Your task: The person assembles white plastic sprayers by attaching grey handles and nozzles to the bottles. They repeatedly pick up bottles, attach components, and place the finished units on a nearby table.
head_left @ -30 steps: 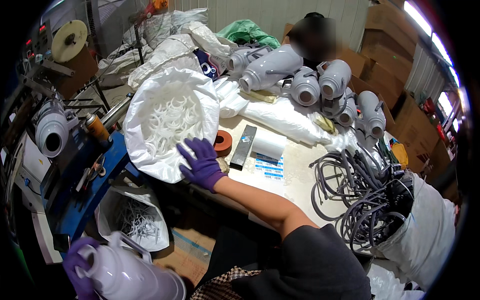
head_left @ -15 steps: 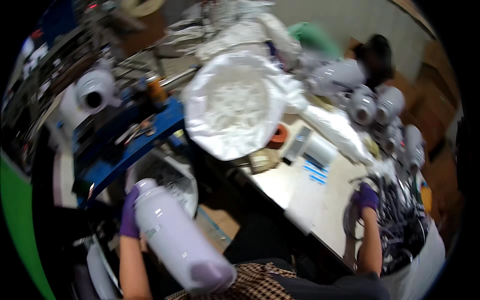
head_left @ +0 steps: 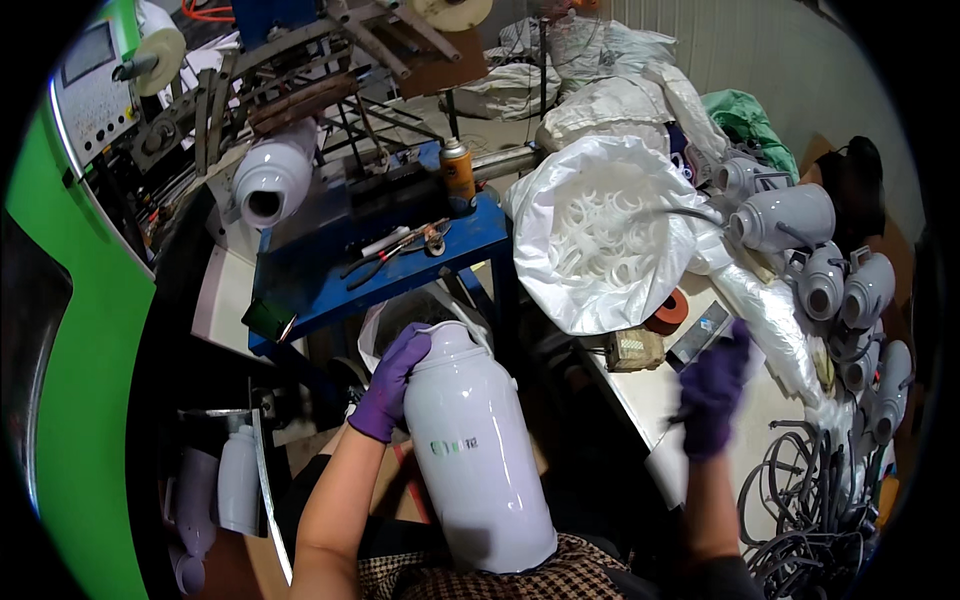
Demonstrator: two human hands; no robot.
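Observation:
My left hand [head_left: 395,385], in a purple glove, is closed around the neck of a pale lavender-white thermos flask body [head_left: 475,450]. The flask stands tilted against my lap, its narrow neck up and its wide base toward me. A thin light loop shows beside the neck. My right hand [head_left: 712,395], also gloved in purple, is raised over the right-hand table [head_left: 765,425]. Motion blurs its fingers. They look closed, and a small dark end sticks out on the left side, too smeared to name.
A white sack [head_left: 535,235] of pale plastic rings stands ahead. On the blue bench [head_left: 320,300] lie pliers [head_left: 385,262] and a spray can [head_left: 458,175]. Grey curved handles [head_left: 800,490] heap at the right, below several flask bodies [head_left: 785,215]. A green machine [head_left: 90,400] flanks the left.
My right hand has come away from the heap of grey handles, moving left over the table. The flask is more upright, with my left hand still at its neck. My view has turned left.

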